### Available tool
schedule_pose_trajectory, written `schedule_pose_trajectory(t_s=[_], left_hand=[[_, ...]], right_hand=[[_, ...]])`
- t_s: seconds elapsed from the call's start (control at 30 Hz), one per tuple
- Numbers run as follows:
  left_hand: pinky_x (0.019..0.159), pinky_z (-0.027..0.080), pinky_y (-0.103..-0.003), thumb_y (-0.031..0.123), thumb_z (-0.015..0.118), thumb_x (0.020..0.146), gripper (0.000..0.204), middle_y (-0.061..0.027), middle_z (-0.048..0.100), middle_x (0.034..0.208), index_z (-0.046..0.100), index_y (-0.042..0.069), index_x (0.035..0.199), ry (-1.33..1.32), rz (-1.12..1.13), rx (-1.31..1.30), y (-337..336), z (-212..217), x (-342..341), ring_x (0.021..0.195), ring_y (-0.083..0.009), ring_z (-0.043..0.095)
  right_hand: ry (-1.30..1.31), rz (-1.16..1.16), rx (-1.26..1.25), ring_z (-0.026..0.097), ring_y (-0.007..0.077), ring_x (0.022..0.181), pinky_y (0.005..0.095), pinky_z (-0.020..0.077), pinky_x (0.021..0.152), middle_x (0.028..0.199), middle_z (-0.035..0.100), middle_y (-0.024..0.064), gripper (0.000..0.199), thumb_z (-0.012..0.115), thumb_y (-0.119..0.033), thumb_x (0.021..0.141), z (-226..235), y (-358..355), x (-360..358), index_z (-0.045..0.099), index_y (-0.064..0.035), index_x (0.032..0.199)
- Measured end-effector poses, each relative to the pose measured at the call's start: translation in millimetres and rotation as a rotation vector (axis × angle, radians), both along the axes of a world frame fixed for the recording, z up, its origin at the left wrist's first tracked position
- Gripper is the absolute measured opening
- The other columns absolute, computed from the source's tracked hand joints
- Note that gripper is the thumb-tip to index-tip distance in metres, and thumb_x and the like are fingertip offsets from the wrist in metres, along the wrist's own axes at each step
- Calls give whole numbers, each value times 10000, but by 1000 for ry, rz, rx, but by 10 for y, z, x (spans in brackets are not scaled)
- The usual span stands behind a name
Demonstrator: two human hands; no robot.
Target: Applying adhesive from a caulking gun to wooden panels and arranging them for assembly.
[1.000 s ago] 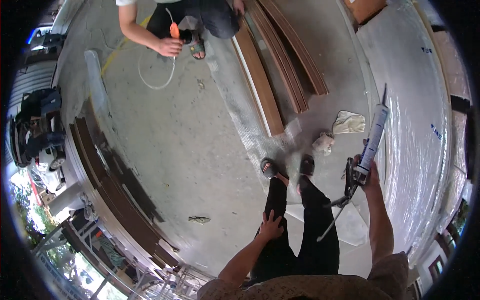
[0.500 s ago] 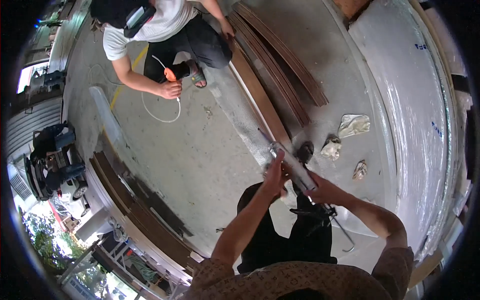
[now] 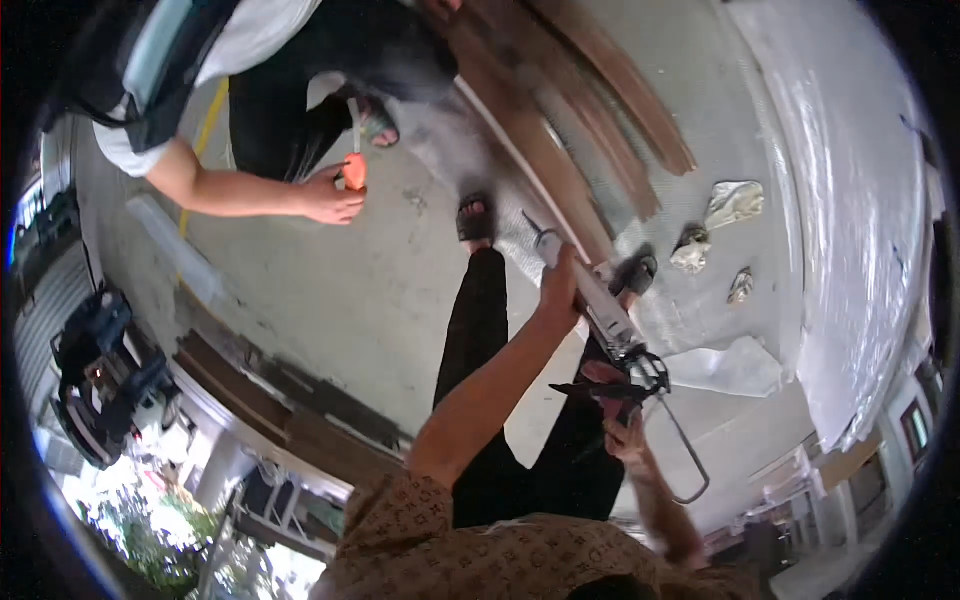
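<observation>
a view from above, looking down at a person's own arms and legs on a grey concrete floor (image 3: 330,290). both hands hold a caulking gun (image 3: 600,315), which lies tilted across the middle of the view, its nozzle pointing up and to the left. the left hand (image 3: 558,290) is wrapped around the pale tube near the front, fingers curled closed about it. the right hand (image 3: 612,410) is lower, closed around the dark handle and trigger at the back of the gun; a thin metal rod with a hooked end (image 3: 690,460) sticks out behind it toward the lower right. the person wears black trousers and dark sandals (image 3: 474,217), and a brown patterned shirt (image 3: 440,540) shows at the bottom edge.

just beyond the gun's tip, long brown wooden boards (image 3: 590,130) lie side by side on the floor, running toward the top of the view. to the right of the boards are three crumpled pale rags (image 3: 735,200), and near the right hand a sheet of white plastic (image 3: 730,365).

at the upper left, another person crouches, reaching out a hand (image 3: 325,197) that pinches a small orange object (image 3: 353,170). at the far left stands a dark machine (image 3: 100,370), with more dark boards (image 3: 270,400) stacked beside it.
</observation>
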State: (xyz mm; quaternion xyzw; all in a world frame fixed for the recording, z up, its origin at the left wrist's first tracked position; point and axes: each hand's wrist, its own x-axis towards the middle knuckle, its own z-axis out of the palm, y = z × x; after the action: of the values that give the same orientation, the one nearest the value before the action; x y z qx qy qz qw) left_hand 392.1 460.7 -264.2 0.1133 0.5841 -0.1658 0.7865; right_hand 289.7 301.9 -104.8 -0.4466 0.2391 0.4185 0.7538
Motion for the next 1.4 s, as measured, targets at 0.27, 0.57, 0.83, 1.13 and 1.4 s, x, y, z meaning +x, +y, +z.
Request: schedule_pose_trajectory(t_s=[0.27, 0.57, 0.83, 1.13, 1.4], left_hand=[[610, 450, -291, 267, 589, 852, 420, -63, 522, 845, 346, 37, 1106, -144, -226, 753, 132, 75, 80, 678, -135, 520], [622, 416, -236, 117, 635, 809, 430, -33, 478, 871, 332, 38, 1103, -619, -536, 819, -535, 654, -472, 735, -89, 475], [644, 457, -266, 156, 662, 786, 548, -106, 512, 941, 287, -13, 1149, -760, -788, 868, -1163, 1203, -1175, 756, -123, 536], [695, 458, -271, 181, 645, 812, 586, -121, 501, 976, 259, -30, 1199, -900, -802, 846, -1425, 1118, -1487, 829, -127, 534], [538, 470, -300, 237, 569, 860, 398, -55, 481, 808, 302, 81, 1109, -539, -531, 376, -1044, -4, -791, 625, -145, 527]], right_hand=[[216, -813, 513, 413, 294, 1211, 575, 337, 971, 1312, 420, 112, 757, 543, -537, 811, -533, 406, -347, 276, -87, 1359], [12, -982, 770, 455, 267, 1172, 580, 379, 937, 1249, 482, 85, 723, 710, -326, 754, -1072, 204, -1746, 311, -85, 1307], [166, -1099, 272, 564, 327, 970, 502, 550, 643, 1018, 570, 47, 927, 778, -605, 438, -899, 52, -2719, 424, -103, 1133], [-60, -1211, 578, 554, 227, 982, 524, 518, 760, 1118, 505, 50, 796, 758, -445, 654, -957, -22, -2946, 357, -86, 1241], [-147, -1049, 510, 486, 225, 968, 520, 431, 881, 973, 454, 47, 654, 690, -473, 731, -1127, -9, -1831, 371, -112, 1173]])
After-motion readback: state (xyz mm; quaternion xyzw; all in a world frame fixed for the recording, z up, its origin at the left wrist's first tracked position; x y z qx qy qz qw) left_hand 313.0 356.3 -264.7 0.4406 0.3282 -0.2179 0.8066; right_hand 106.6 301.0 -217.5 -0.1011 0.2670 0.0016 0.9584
